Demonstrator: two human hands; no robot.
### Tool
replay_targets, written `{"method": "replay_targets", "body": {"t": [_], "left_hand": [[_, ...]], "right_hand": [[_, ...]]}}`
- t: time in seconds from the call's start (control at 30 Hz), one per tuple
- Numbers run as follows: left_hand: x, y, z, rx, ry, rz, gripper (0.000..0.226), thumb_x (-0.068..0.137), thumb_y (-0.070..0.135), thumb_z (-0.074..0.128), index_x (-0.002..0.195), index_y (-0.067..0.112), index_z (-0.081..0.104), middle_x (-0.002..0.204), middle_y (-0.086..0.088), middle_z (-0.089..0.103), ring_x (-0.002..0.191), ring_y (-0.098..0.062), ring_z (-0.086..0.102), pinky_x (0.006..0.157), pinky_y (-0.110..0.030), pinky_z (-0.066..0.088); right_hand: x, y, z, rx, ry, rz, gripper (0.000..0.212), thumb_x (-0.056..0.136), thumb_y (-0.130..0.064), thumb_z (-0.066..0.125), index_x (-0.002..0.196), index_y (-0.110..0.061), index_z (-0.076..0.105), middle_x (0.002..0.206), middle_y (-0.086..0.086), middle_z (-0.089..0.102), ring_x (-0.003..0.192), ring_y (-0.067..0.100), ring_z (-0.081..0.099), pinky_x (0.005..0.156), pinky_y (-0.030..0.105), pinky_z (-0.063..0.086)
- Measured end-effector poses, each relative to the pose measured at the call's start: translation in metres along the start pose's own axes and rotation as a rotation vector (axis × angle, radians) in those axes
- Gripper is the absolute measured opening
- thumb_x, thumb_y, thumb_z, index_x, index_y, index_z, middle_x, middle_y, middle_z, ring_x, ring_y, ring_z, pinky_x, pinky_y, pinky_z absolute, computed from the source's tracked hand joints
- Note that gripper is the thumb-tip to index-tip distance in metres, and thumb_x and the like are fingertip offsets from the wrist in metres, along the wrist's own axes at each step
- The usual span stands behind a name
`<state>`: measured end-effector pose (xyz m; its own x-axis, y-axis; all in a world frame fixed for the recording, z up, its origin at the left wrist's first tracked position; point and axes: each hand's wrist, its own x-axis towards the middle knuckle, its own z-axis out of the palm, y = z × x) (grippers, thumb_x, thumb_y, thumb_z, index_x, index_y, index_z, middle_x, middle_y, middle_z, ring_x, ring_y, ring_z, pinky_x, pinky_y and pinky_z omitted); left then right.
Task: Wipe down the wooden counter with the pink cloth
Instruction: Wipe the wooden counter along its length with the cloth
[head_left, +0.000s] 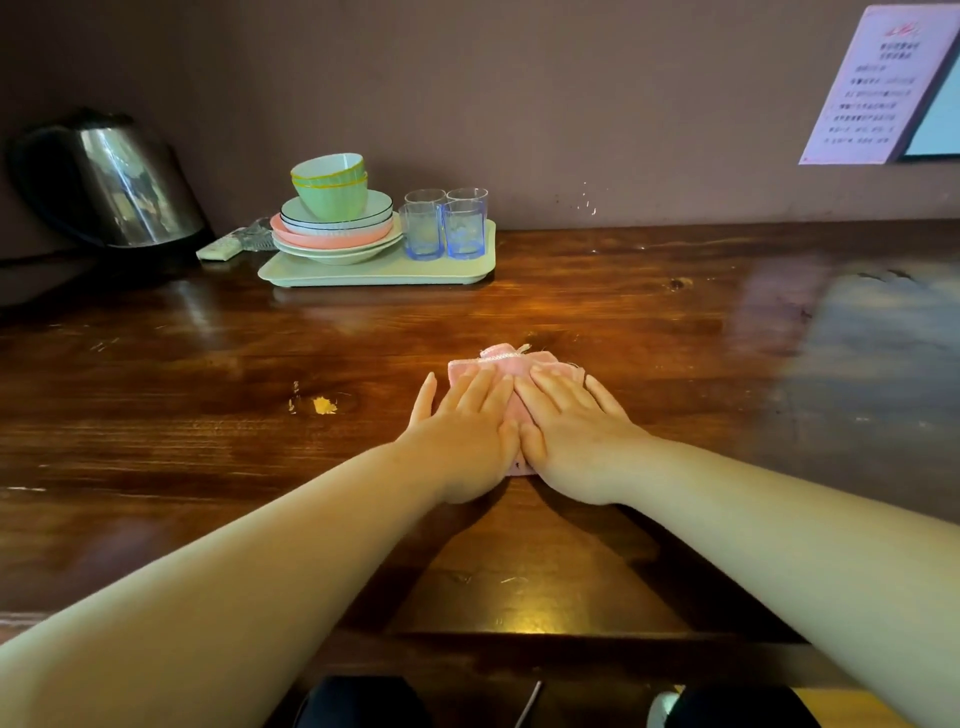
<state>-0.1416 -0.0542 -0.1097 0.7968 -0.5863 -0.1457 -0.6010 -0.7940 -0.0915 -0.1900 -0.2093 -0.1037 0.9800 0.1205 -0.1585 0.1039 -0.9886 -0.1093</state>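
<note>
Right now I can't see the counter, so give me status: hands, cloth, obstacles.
Left hand and right hand flat on pink cloth, no grip. Cloth mid-counter. Tray of dishes far left, clear.

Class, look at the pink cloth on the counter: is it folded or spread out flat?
Folded. The pink cloth forms a small compact pad, mostly covered by the left hand and right hand pressing flat on it.

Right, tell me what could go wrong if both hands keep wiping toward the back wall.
1. Both hands, left hand and right hand, press flat on the pink cloth; a long push may hit the tray and rattle the glasses.
2. The stacked bowls could topple if that tray gets jolted.
3. The chipped spot in the counter might snag the cloth.
</note>
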Motion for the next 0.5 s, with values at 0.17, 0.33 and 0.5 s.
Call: {"method": "replay_targets", "body": {"t": [0.17, 0.33, 0.5], "left_hand": [[0.014, 0.005, -0.02, -0.057, -0.049, -0.074, 0.061, 0.101, 0.044, 0.015, 0.152, 0.021, -0.011, 0.16, 0.002, -0.016, 0.145, -0.019, -0.018, 0.115, -0.055, -0.009], [-0.01, 0.007, 0.004, -0.008, 0.03, 0.066, 0.066, 0.095, 0.051, 0.008, 0.151, 0.021, -0.011, 0.16, 0.002, -0.015, 0.145, -0.021, -0.019, 0.114, -0.058, -0.011], [0.011, 0.011, -0.018, 0.02, -0.063, -0.031, 0.068, 0.099, 0.052, 0.02, 0.151, 0.023, -0.013, 0.159, 0.003, -0.018, 0.144, -0.019, -0.02, 0.114, -0.055, -0.013]], "right_hand": [[0.015, -0.004, -0.015, 0.017, -0.025, 0.06, 0.06, 0.106, -0.042, 0.012, 0.158, -0.024, -0.01, 0.166, -0.002, -0.016, 0.151, 0.015, -0.019, 0.122, 0.042, -0.013], [-0.017, 0.001, 0.008, 0.008, 0.042, -0.012, 0.061, 0.102, -0.043, 0.002, 0.158, -0.022, -0.01, 0.166, 0.0, -0.016, 0.152, 0.017, -0.018, 0.123, 0.045, -0.01], [0.009, -0.003, -0.011, 0.013, -0.044, 0.1, 0.06, 0.105, -0.042, 0.008, 0.158, -0.024, -0.011, 0.166, -0.003, -0.016, 0.151, 0.013, -0.019, 0.122, 0.041, -0.012]]}}
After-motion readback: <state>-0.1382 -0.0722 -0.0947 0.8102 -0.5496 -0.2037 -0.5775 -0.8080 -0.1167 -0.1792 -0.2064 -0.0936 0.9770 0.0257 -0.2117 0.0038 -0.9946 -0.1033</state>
